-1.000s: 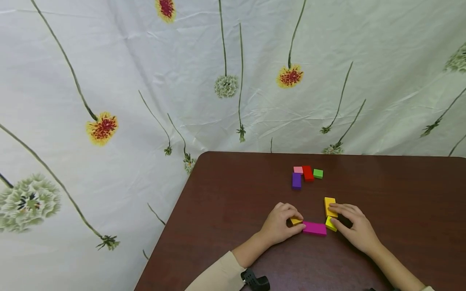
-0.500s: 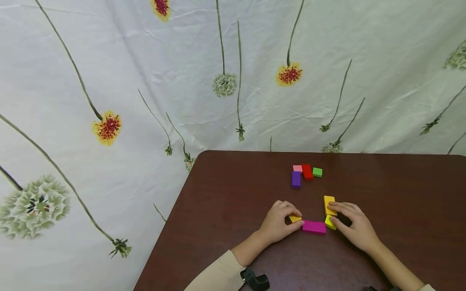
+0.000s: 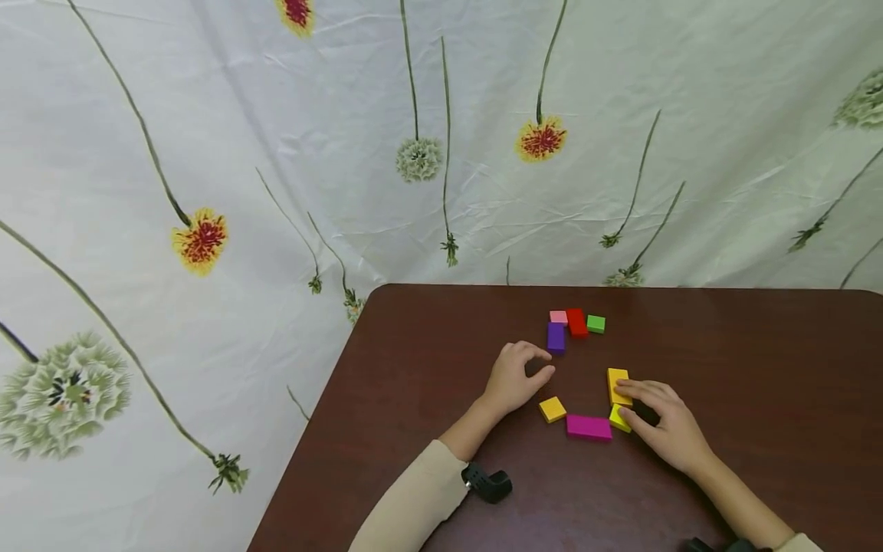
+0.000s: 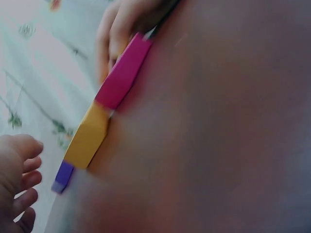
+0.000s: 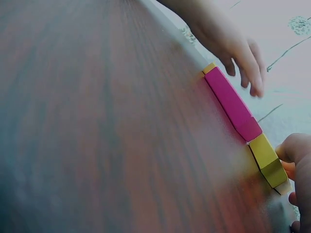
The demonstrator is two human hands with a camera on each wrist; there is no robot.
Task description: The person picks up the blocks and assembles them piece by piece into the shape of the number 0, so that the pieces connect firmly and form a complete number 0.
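My left hand (image 3: pixel 513 376) is in the air, thumb and fingers apart, holding nothing. It is nearest the purple block (image 3: pixel 556 337) and a small orange-yellow block (image 3: pixel 552 409). This block lies slightly turned at the left end of a magenta block (image 3: pixel 589 427). A bright yellow block (image 3: pixel 619 419) meets the magenta one's right end, and a longer golden block (image 3: pixel 617 375) extends away from it. The fingers of my right hand (image 3: pixel 672 429) rest on the golden block, its thumb at the yellow one. In the right wrist view, the yellow block (image 5: pixel 265 150) stands beside that thumb.
Farther back on the brown table (image 3: pixel 441 345) lie a pink block (image 3: pixel 558 317), a red block (image 3: pixel 576 323) and a green block (image 3: pixel 595 324), near the purple one. A floral cloth (image 3: pixel 331 138) hangs behind the table. Both wrists carry black straps.
My left hand has let go of the small orange-yellow block and moved away from me, toward the purple block. My right hand stays at the yellow and golden blocks.
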